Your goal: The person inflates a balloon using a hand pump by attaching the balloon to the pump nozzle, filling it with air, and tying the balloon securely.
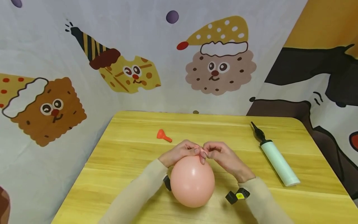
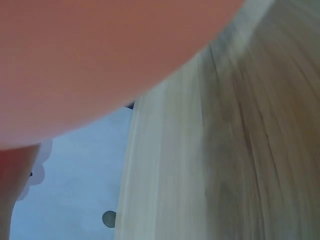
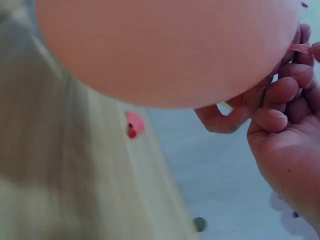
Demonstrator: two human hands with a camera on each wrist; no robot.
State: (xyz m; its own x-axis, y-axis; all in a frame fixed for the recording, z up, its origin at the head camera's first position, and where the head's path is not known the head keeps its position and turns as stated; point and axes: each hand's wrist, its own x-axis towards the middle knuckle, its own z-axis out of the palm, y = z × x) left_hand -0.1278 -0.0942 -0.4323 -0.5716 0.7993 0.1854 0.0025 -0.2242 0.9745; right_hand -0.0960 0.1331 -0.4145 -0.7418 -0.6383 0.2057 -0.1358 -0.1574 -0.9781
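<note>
An inflated pink balloon (image 1: 193, 183) hangs below both hands in the head view, its neck turned up between them. My left hand (image 1: 181, 152) pinches the neck from the left, fingers curled over the balloon's top. From the right, my right hand (image 1: 225, 157) pinches the end of the neck between thumb and fingertips. The right wrist view shows the stretched neck (image 3: 301, 48) between the fingers, with the right hand (image 3: 290, 145) beside the balloon's round side (image 3: 170, 55). In the left wrist view the balloon (image 2: 100, 55) covers most of the left hand.
A flat red balloon (image 1: 163, 136) lies on the wooden table (image 1: 126, 149) beyond the left hand. To the right lies a pale green hand pump (image 1: 279, 161) with a black nozzle (image 1: 258, 132). A cartoon-printed cloth (image 1: 167, 102) hangs behind the table.
</note>
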